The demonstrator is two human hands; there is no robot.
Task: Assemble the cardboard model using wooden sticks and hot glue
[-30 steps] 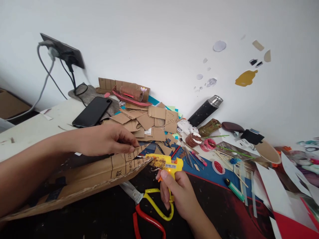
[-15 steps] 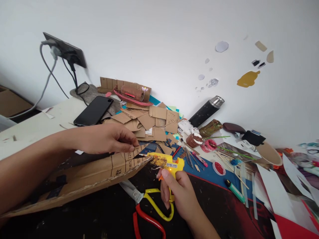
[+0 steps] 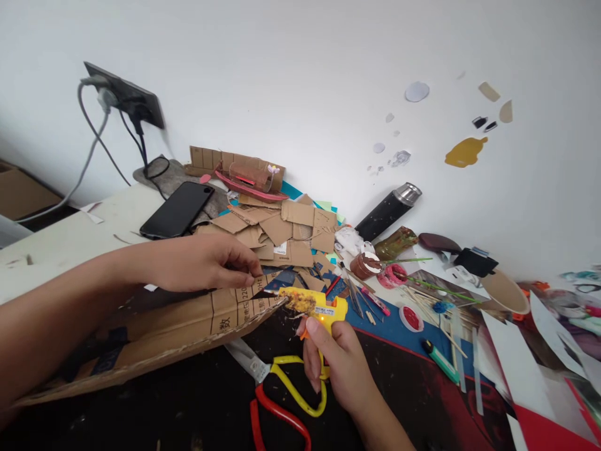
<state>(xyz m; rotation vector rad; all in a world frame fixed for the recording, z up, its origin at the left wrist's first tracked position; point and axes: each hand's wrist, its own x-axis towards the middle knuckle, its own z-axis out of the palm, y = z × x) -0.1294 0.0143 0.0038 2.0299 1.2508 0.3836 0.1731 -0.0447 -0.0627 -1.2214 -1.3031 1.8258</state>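
Observation:
In my right hand [image 3: 328, 351] is a yellow hot glue gun [image 3: 331, 309], its front end smeared with brownish residue and a small orange light lit. Its nozzle points left, over a long bent cardboard piece [image 3: 188, 322] printed with black characters. My left hand [image 3: 218, 263] is closed at the far edge of this piece, the thumb and fingers pinching near the nozzle. Exactly what the fingertips grip is partly hidden. Below the cardboard lie scissors [image 3: 291, 391] with one yellow and one red handle, the blades partly covered.
Behind my hands is a heap of cardboard scraps [image 3: 277, 228] with a small model boat [image 3: 248, 181]. A black phone [image 3: 177, 210] lies left. To the right are a thermos [image 3: 389, 210], paint pots [image 3: 366, 264], a green cutter [image 3: 441, 361] and sticks. Wall sockets [image 3: 124, 94] hold plugged cables.
Hardly anything differs. The near left end of the cardboard has shifted slightly, and the view has moved a little; both hands keep their hold.

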